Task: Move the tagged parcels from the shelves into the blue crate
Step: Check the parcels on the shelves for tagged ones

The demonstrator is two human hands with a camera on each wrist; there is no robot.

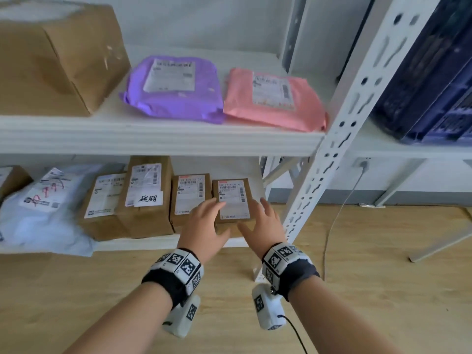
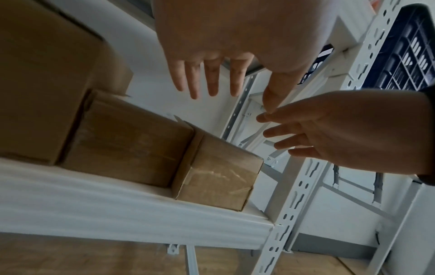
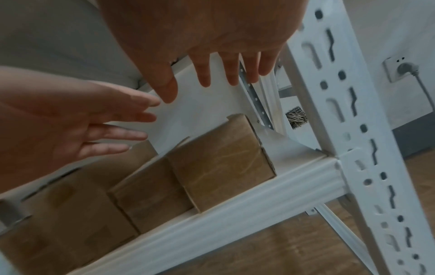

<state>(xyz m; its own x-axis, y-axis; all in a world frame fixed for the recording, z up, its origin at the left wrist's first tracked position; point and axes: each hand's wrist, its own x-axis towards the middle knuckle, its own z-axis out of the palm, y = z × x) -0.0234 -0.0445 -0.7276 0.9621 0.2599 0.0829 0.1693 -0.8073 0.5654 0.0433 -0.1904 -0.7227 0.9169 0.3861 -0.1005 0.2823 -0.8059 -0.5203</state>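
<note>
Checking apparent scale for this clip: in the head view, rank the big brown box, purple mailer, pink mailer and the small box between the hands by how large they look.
1. Big brown box, though nearest the camera.
2. Purple mailer and pink mailer: alike, unranked.
3. Small box, partly covered by the hands.

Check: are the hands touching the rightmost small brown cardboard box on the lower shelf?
Apart. Both wrist views show the left hand and right hand open above the rightmost small brown cardboard box, white wall between.
</note>
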